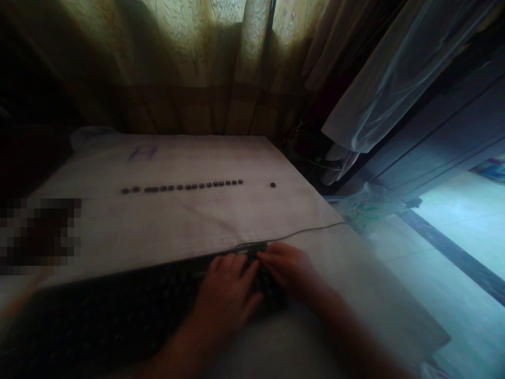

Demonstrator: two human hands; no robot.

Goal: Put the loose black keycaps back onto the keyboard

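Note:
A black keyboard [118, 305] lies slantwise along the near side of the table. My left hand [226, 284] rests over its right part, fingers stretched forward and thumb apart. Close beside it, my right hand [290, 268] has its fingers pinched together at the keyboard's far right corner; whatever lies between those fingertips is too dark and blurred to make out. Farther back, a row of loose black keycaps [194, 186] crosses the cloth, and a single keycap [273, 185] sits apart to the right.
A white cloth [189, 158] with a blue mark covers the table. The keyboard's cable [307, 229] runs off the right edge. Curtains [189, 52] hang behind, and pale fabric [374, 95] hangs at the right. A plastic bag [366, 205] is beside the table. The left edge has a pixelated patch.

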